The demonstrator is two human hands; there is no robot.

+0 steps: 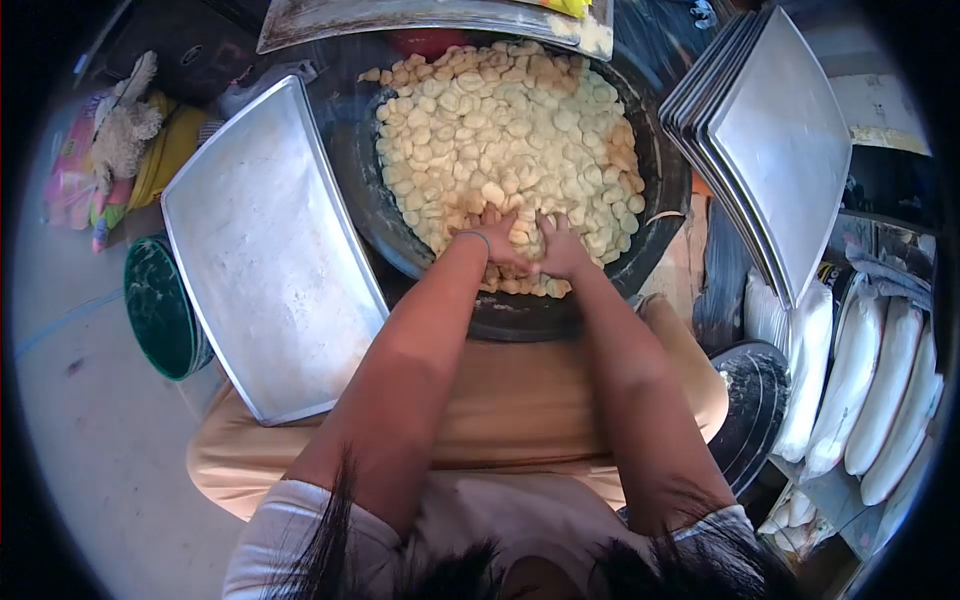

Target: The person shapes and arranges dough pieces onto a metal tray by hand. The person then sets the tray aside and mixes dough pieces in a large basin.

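A heap of small, round, pale dough pieces [500, 120] fills a wide black tub [655, 225] in front of my lap. My left hand [495, 242] rests in the near side of the heap, its fingers spread and their tips partly sunk among the pieces. Close beside it on the right, my right hand [562, 250] also presses into the heap with fingers apart. Several pieces lie between the two hands, and the thumbs are near each other. I cannot see any piece gripped firmly in either hand.
A metal tray [275, 250] leans at the tub's left, by a green bucket [160, 310]. More trays [780, 140] are stacked on the right, and another tray [420, 22] lies at the back. White filled bags [850, 390] and a black round lid-like thing [745, 410] are at right.
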